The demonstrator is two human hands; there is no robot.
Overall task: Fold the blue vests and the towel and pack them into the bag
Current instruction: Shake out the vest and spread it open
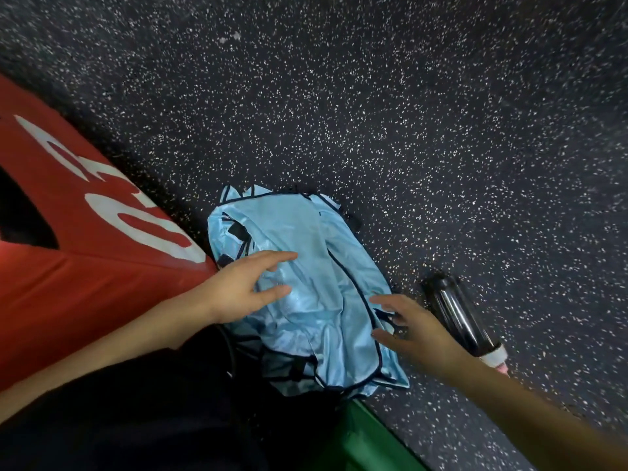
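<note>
From the head camera, looking down, the blue vests (306, 294) are lying in a loose, rumpled pile on the dark speckled floor (407, 113), light blue shiny cloth with dark trim along the edges, several layers overlapping. The left hand (244, 287) is reaching in over the pile's left side, fingers spread and mostly straight, holding nothing; whether the fingertips are touching the cloth or hovering just above it is hard to tell. The right hand (414, 331) is coming in at the pile's right edge, fingers likewise spread wide and loose, gripping nothing, right beside the dark trim. A big red bag (85, 232) with white lettering is sitting at the left, its side touching or just beside the vests, a dark opening showing at its far left. A dark bottle (458, 317) with a pale cap is lying on its side on the floor just right of the right hand. A green object (360, 440) is showing at the bottom edge, near the pile's lower corner.
</note>
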